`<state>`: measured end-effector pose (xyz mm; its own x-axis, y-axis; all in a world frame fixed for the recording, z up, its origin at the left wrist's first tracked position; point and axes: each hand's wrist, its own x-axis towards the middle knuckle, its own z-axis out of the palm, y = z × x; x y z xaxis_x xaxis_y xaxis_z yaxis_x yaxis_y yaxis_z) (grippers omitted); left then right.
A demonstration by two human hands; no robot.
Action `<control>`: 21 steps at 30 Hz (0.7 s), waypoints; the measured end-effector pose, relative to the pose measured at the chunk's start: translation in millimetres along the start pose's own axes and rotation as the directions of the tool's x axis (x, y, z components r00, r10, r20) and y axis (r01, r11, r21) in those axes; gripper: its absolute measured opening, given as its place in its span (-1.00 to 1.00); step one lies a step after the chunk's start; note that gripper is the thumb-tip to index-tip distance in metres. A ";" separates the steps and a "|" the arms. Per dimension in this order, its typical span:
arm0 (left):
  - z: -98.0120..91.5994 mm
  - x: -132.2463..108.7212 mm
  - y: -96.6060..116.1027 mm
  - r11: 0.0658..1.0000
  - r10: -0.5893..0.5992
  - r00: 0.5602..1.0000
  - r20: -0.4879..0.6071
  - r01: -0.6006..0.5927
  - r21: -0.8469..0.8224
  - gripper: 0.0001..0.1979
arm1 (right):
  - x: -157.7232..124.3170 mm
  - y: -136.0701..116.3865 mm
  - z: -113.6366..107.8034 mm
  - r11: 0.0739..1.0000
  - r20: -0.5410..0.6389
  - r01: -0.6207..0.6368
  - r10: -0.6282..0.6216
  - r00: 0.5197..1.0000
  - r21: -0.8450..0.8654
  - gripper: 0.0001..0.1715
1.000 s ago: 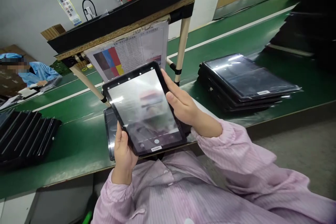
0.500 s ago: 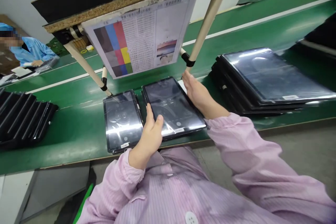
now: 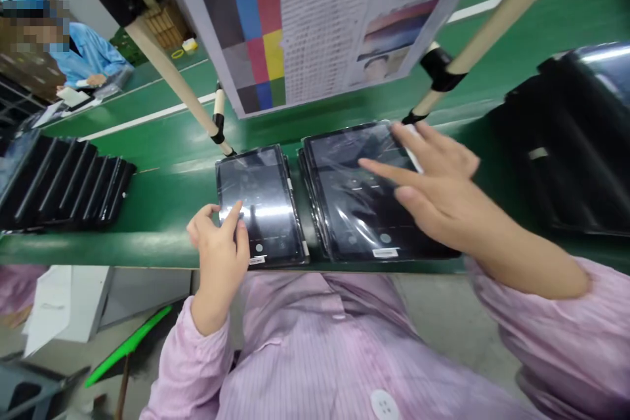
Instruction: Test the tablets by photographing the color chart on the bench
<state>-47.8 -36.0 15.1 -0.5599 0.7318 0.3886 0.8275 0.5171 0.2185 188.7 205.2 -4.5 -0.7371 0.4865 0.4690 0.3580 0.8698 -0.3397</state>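
Note:
Two black tablets wrapped in clear film lie flat side by side on the green bench in front of me. My left hand [image 3: 220, 243] rests at the near left corner of the left tablet [image 3: 263, 203], its index fingertip touching the screen. My right hand [image 3: 433, 180] hovers over the right tablet [image 3: 359, 197] with fingers spread, the index finger pointing at the middle of its screen. Neither hand holds anything. Above both tablets hangs a printed colour test chart [image 3: 315, 20] fixed under a shelf.
A pile of black tablets [image 3: 566, 157] sits at the right. A row of black devices standing on edge [image 3: 59, 184] fills the left. Two cream shelf legs [image 3: 177, 85] stand behind the tablets. A person in blue [image 3: 83, 56] works far left.
The tablet I held up has been laid flat beside the other. My left hand moved onto the left tablet, my right hand let go and spread over the right one.

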 end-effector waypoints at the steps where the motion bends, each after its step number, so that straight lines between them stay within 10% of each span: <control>1: 1.6 3.8 -1.0 0.999 -0.008 1.000 0.006 0.008 0.043 -0.62 | -1.1 -0.6 -1.8 1.000 -0.046 -0.012 0.013 0.999 0.022 -0.40; 21: 13.4 4.2 21.2 0.989 0.146 0.983 0.110 -0.144 -0.030 -0.65 | -24.9 0.5 -6.7 0.966 -0.164 -0.210 0.185 0.969 -0.153 -0.57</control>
<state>-33.1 -16.0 9.4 -0.4342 0.8438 0.3154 0.9002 0.3933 0.1870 211.1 194.0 -10.8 -0.5540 0.6460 0.5251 0.5883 0.7501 -0.3021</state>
